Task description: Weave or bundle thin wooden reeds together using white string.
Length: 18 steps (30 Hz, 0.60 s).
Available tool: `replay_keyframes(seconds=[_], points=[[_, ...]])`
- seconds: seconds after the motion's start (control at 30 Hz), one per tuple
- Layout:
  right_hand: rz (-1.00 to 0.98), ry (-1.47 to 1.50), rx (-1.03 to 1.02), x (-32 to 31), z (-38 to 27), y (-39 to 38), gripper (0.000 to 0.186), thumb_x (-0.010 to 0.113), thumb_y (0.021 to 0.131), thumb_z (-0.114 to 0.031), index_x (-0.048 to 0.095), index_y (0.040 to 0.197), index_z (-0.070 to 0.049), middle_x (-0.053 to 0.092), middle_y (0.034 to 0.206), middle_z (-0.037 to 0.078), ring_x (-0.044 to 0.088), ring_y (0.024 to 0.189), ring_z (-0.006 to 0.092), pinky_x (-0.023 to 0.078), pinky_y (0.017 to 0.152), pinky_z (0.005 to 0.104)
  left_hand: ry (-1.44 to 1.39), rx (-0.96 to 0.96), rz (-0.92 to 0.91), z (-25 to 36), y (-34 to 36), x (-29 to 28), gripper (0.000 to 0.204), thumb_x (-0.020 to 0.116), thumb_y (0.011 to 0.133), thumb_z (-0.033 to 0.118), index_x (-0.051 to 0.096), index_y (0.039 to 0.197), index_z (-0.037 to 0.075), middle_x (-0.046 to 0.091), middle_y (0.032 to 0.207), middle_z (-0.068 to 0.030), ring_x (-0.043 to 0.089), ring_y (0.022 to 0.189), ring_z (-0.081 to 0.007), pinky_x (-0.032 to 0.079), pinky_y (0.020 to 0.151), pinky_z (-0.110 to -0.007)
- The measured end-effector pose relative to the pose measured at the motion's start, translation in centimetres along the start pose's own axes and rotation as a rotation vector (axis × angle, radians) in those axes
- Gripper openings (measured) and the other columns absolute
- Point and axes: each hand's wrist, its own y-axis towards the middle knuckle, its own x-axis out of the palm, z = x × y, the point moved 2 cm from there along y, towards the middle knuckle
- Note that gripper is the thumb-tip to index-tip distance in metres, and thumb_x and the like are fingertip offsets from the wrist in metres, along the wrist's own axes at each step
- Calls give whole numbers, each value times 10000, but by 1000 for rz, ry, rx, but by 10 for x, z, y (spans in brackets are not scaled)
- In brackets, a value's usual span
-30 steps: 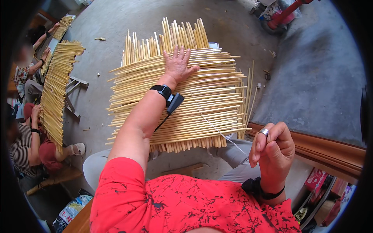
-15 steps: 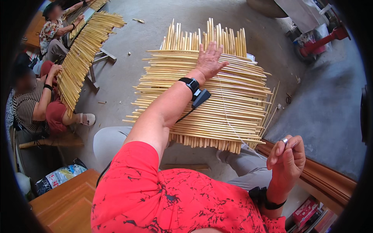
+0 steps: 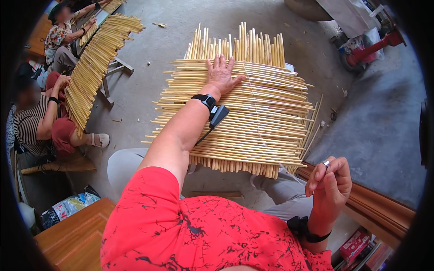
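Note:
A mat of pale yellow sticks (image 3: pixel 262 135), laid crosswise over a layer of upright sticks, lies over my knees. My left hand (image 3: pixel 221 74) rests flat on its far part with fingers spread; a black wristband and a small black device sit on that wrist. My right hand (image 3: pixel 330 185) is raised at the lower right, off the mat, fingertips pinched together on a thin white string (image 3: pixel 257 115) that runs across the mat toward it. A silvery piece shows at one fingertip.
At the left, two other people sit at a long stick mat (image 3: pixel 97 58) on a low stand. A brown wooden edge (image 3: pixel 379 203) runs at the lower right, a wooden board (image 3: pixel 77 235) at the lower left. A red machine part (image 3: pixel 375 45) stands top right.
The view has swung, so the mat now sits further right in the picture. My left hand stays flat on the mat. My right hand has drifted slightly down and right, still pinched.

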Motion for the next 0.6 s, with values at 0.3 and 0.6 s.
replay_keyframes(seconds=[0.3,0.6], points=[[-13,9,-3,3,1,-1,151,538,873,-111,427,859,-9,494,757,88,531,552,155,458,452,250,22,17,-33,-1,-1,-3,866,225,775,745,240,1393,139,207,1428,-185,127,1346,-318,73,1063,-519],[14,45,2,2,0,2,130,529,871,-88,430,863,-4,498,770,90,531,592,163,449,473,256,39,55,22,-7,2,5,873,230,766,753,229,1398,151,210,1439,-150,130,1352,-279,53,1070,-502]])
